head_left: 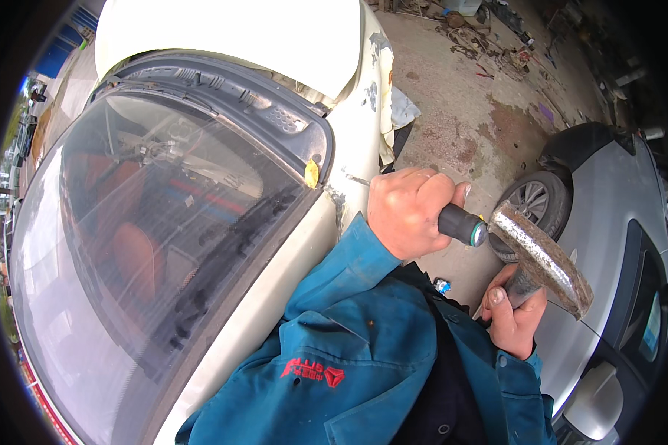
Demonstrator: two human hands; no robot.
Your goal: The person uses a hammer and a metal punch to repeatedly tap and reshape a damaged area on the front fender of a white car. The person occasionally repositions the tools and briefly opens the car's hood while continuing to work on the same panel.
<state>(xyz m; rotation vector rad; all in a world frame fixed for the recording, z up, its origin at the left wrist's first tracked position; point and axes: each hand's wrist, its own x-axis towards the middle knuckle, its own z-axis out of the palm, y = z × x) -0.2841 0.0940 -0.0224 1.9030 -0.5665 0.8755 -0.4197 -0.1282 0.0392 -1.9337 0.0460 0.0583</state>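
Note:
My left hand (414, 211) is wrapped round the black handle of a screwdriver (459, 225). Its thin metal shaft comes out past my knuckles, with the tip at the scuffed panel (355, 194) of a cream-white car, by the windshield corner. Whether the tip touches the panel or sits in a gap, I cannot tell. In my right hand (513, 315) is a hammer (545, 259), gripped by its handle just below the head. The worn steel head stands beside the screwdriver's butt end, very close to it; contact is unclear.
The cream car's windshield (171, 245) fills the left, with a yellow leaf (312, 173) at its corner and the hood (237, 37) beyond. A silver car (608, 193) stands close on the right. Debris (490, 48) lies on the stained concrete floor ahead.

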